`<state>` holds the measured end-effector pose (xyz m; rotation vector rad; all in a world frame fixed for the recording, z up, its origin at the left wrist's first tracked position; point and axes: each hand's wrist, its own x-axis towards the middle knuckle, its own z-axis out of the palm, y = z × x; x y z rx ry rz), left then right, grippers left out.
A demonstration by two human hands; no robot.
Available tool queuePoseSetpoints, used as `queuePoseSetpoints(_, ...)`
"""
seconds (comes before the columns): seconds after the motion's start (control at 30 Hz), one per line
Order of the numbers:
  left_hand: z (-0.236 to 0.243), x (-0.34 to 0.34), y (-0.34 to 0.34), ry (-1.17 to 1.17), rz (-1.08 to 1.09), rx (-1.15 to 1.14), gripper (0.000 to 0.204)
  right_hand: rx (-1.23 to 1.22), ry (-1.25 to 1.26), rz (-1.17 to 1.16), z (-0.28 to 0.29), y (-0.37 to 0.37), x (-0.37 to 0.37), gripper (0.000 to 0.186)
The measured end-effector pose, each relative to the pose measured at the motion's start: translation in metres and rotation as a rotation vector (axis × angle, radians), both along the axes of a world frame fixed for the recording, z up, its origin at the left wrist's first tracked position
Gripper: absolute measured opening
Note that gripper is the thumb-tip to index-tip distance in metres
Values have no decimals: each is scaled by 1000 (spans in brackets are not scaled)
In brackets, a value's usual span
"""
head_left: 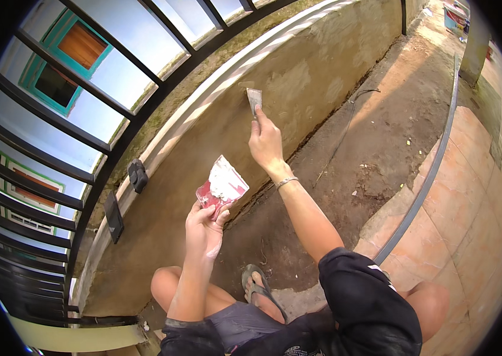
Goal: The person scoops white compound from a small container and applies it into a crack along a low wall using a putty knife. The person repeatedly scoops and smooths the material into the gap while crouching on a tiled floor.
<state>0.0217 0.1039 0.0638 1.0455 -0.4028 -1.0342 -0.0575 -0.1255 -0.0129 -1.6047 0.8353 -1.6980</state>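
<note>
My right hand (266, 141) is closed round a putty knife (254, 98), its wide blade pointing up the low wall (316, 89). The blade lies at or very near the wall face, just under the pale ledge; contact is hard to tell. Lower and to the left, my left hand (203, 230) grips a flat red piece (206, 193) like a plastic spreader, thumb on its front. White putty (225, 179) covers much of its upper face. Whitish smears mark my left palm and wrist. Lighter patches show on the brown wall beyond the knife.
A black barred fence (94, 142) runs along the ledge (162, 139). On the ledge lie a dark lumpy object (137, 175) and a dark flat one (113, 216). A thin cable (346, 118) crosses the dirt strip. Orange tiles (441, 219) lie right, past a grey strip (423, 196).
</note>
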Motion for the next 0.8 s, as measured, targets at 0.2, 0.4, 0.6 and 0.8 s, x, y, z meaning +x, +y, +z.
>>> queuePoseSetpoints(0.2,0,5,-2,2,21,22,44,198,77,145,28,11,-10,42)
queuePoseSetpoints(0.4,7,7,4,-19,49,15,42,358,280,319,57,4,-22,40)
queuePoseSetpoints(0.6,9,7,3,-16,53,27,44,257,126,170,65,-5,-37,41)
queuePoseSetpoints(0.8,6,1,-3,9,29,17,45,807,-360,1026,55,1,-108,23)
